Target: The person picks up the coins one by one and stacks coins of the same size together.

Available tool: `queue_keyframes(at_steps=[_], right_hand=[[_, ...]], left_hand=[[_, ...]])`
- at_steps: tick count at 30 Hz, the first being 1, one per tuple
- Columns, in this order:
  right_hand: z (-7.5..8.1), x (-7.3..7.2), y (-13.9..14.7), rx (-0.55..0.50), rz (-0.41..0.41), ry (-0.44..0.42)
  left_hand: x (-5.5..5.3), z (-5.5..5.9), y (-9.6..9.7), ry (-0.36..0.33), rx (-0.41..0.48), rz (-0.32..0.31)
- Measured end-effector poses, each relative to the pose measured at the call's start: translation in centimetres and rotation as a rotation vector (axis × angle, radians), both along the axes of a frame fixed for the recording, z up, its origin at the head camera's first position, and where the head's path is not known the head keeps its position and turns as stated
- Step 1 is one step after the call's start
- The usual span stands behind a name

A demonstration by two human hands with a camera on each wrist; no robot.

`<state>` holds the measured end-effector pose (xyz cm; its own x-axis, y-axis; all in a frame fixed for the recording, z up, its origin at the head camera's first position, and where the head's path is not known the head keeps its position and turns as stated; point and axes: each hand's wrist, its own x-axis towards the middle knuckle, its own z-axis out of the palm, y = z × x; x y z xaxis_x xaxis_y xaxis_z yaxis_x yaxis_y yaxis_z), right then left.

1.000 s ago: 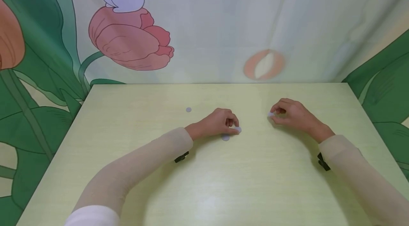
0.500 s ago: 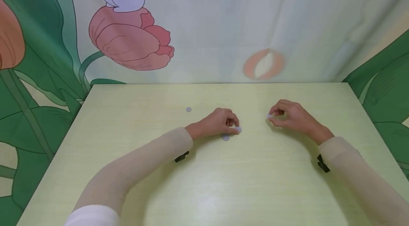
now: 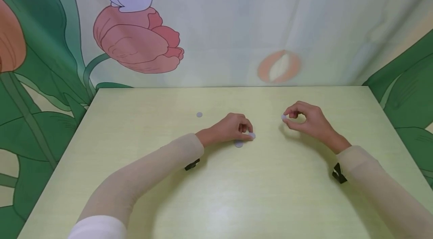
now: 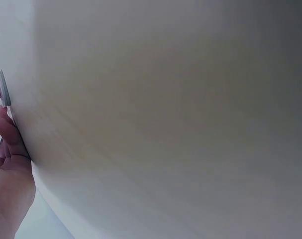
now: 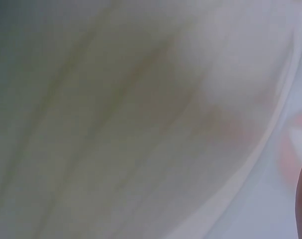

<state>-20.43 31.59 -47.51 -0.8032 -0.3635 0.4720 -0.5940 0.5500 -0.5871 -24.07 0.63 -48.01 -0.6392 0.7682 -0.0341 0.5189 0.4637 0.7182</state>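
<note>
Pale yellow-green bench (image 3: 230, 194), flower-printed white fabric (image 3: 220, 24) behind. Your left hand (image 3: 231, 128) pinches a small round pale-grey disc (image 3: 252, 135) mid-bench; your right hand (image 3: 311, 118) pinches a second disc (image 3: 283, 117); two loose discs (image 3: 199, 114) lie leftward.

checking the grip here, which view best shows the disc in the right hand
The head view: the disc, pinched in the right hand, shows clear against the table. Left and right wrist views show none of it.
</note>
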Motion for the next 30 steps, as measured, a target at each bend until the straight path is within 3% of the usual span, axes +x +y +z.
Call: queue_keyframes(at_steps=[6,12,22,30], right_hand=[[0.5,0.3,-0.6,-0.023,0.014,0.013],[1.0,0.9,-1.0,-0.003,0.027,-0.063],[0.1,0.8,-1.3,0.254,0.069,-0.223],[-0.3,0.7,-1.3,0.389,0.113,-0.22]], left_hand=[[0.0,0.1,0.1,-0.006,0.001,-0.009],[0.1,0.4,0.1,-0.004,-0.007,-0.011],[0.1,0.2,-0.1,0.006,0.003,-0.01],[0.2,-0.2,-0.1,0.018,-0.005,-0.005]])
